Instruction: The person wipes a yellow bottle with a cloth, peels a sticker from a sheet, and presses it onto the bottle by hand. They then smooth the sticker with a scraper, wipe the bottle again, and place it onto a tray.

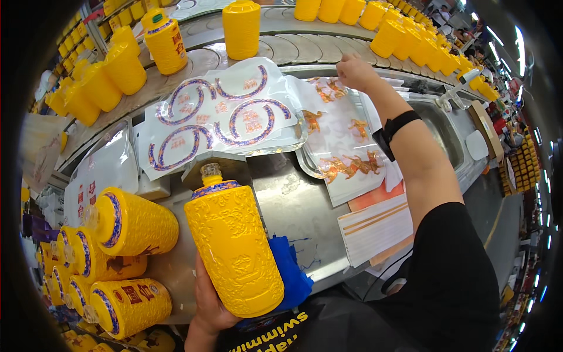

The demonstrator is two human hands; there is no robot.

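Note:
My left hand point(212, 302) grips the lower side of a yellow embossed bottle point(237, 249), which leans slightly, its clear glass neck pointing away from me. A blue-and-orange patterned band point(216, 189) rings its shoulder. My right hand point(356, 71) is reached far forward, fingers curled, at the far edge of a sheet of gold-orange figure decals point(346, 136). Whether anything is between those fingers is hidden. Left of that sheet lie white sheets of curved patterned decals point(220, 114). A blue cloth point(290, 273) lies beside the held bottle.
Several banded yellow bottles point(138, 220) lie stacked at the left. Beyond the metal worktable point(293, 193), a curved conveyor point(305, 47) carries more yellow bottles point(241, 29). A sink point(437, 126) with a tap point(454, 94) is at right. White striped paper point(378, 232) lies near my right arm.

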